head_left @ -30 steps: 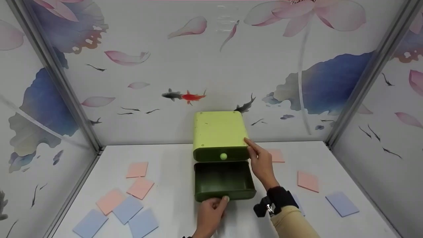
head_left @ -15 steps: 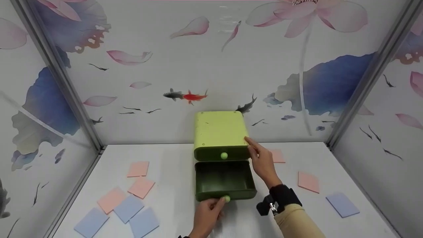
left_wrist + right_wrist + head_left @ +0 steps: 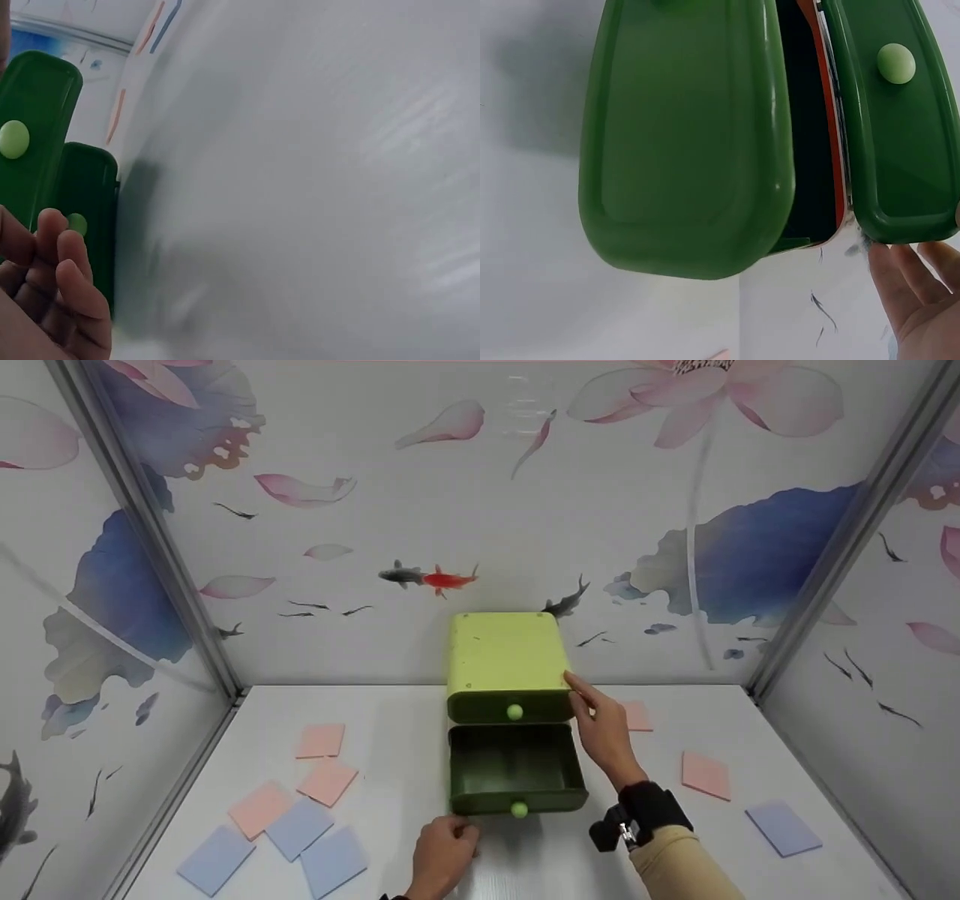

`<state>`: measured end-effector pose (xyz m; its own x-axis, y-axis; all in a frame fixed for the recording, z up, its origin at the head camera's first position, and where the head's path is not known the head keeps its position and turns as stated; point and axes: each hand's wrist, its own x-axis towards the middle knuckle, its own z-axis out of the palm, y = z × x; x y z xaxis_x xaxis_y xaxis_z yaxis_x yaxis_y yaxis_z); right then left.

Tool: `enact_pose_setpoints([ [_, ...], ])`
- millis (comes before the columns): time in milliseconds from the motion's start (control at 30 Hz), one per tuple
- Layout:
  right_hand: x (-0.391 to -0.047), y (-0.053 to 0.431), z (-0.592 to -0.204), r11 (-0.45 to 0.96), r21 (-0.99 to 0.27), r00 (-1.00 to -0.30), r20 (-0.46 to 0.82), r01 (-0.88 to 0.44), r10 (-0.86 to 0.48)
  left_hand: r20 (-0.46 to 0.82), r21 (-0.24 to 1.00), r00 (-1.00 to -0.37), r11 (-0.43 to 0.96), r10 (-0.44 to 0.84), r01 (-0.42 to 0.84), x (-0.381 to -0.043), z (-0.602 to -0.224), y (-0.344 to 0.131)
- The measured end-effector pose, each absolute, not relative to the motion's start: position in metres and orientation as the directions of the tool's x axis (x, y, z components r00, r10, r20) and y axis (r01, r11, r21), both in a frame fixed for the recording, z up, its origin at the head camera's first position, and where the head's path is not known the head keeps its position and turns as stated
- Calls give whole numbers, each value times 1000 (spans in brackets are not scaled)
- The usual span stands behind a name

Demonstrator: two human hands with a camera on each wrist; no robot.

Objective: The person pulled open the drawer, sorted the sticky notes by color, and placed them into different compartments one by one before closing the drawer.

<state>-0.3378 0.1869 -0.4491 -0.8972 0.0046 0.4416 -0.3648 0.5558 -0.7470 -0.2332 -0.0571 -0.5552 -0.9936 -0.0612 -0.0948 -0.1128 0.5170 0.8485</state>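
A small cabinet [image 3: 510,649] has a yellow-green top and dark green drawers with round light-green knobs. One drawer [image 3: 517,802] is pulled out below the top drawer [image 3: 480,709], its dark inside showing. In the left wrist view another green drawer front [image 3: 94,176] sits behind it, nearer the table. My left hand [image 3: 444,851] is off the knob, just below the pulled-out drawer's left corner, fingers loosely curled around nothing. My right hand [image 3: 606,735] touches the cabinet's front right corner; in the right wrist view its fingers [image 3: 896,281] lie straight against the top drawer's side end.
Pink squares [image 3: 328,782] and blue squares [image 3: 334,861] lie scattered on the left of the white table. More pink squares [image 3: 705,775] and a blue one [image 3: 784,829] lie on the right. The flower-painted back wall [image 3: 510,540] stands close behind the cabinet.
My left hand has let go of the pulled-out drawer's knob and moved left and slightly down. The drawer stays out, and my right hand keeps its place on the cabinet corner.
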Motion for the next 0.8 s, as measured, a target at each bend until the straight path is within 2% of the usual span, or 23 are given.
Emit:
enact_pose_setpoints([
  [267, -334, 203, -455, 580, -738, -892, 451, -345, 43, -230, 778, -971, 587, -64, -223, -240, -543, -99],
  [400, -331, 218, -462, 624, -714, -888, 455, -319, 67, -149, 796, -981, 573, -126, -195, -252, -538, -112],
  [600, -324, 243, -469, 677, -687, -905, 420, -265, 72, 25, 883, -975, 462, -220, -82, -269, -526, -109],
  [800, -311, 274, -470, 744, -651, -963, 267, -149, 40, 121, 924, -970, 381, -209, 33, -288, -509, -99],
])
